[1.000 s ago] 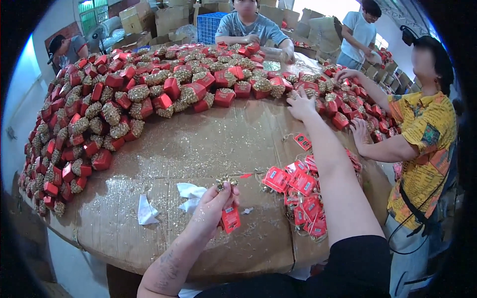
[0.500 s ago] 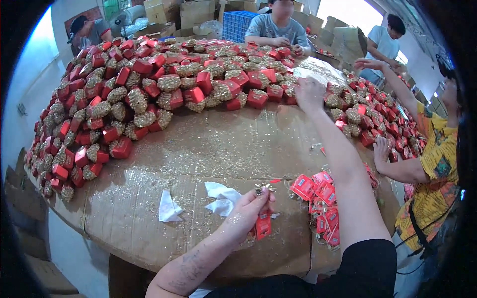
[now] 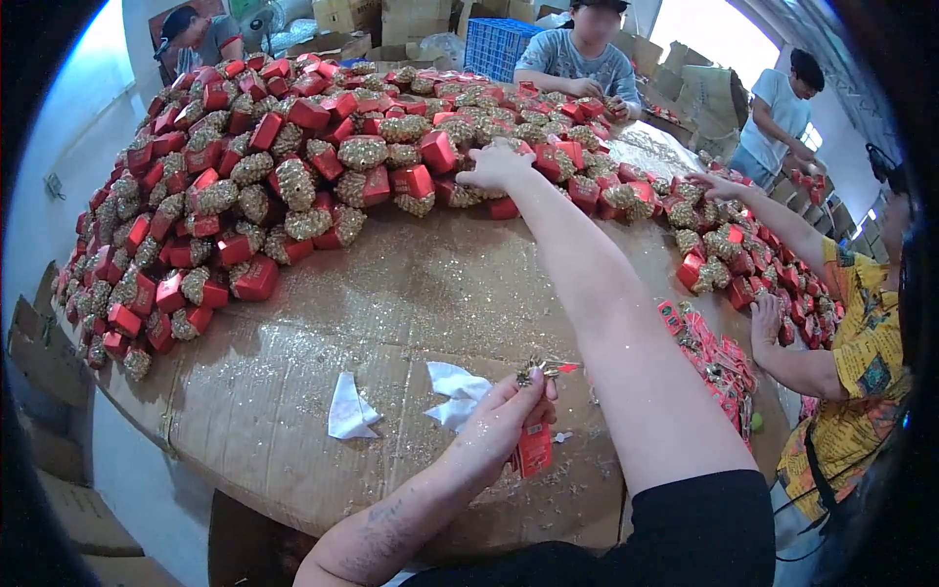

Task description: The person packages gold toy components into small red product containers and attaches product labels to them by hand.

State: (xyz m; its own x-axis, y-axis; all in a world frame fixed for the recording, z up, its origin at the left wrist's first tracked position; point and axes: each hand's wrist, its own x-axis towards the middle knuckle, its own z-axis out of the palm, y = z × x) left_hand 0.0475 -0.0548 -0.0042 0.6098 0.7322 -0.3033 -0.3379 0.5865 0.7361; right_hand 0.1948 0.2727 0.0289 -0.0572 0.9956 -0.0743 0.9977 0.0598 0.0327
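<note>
My left hand (image 3: 514, 409) is closed low over the cardboard tabletop, pinching a bunch of red tags (image 3: 534, 450) with gold strings (image 3: 538, 368) sticking out above the thumb. My right hand (image 3: 497, 166) reaches far forward over the front edge of the heap, its fingers spread, and seems to hold nothing. Under and around it lie red-and-gold bundles (image 3: 412, 182), each a red block joined to a glittery gold clump. Whether the fingertips touch one of them I cannot tell. Two pieces of white cloth or paper, one folded (image 3: 352, 406) and one crumpled (image 3: 456, 393), lie left of my left hand.
Gold glitter covers the cardboard tabletop (image 3: 411, 284). More red tags (image 3: 719, 354) lie right of my right forearm. A co-worker in a yellow patterned shirt (image 3: 866, 333) reaches into the heap at the right. Several people work farther back, near a blue crate (image 3: 494, 49) and cardboard boxes.
My right hand has moved left along the heap's front edge, and its fingers have spread. My left hand keeps its grip on the tags. The whole view has shifted slightly.
</note>
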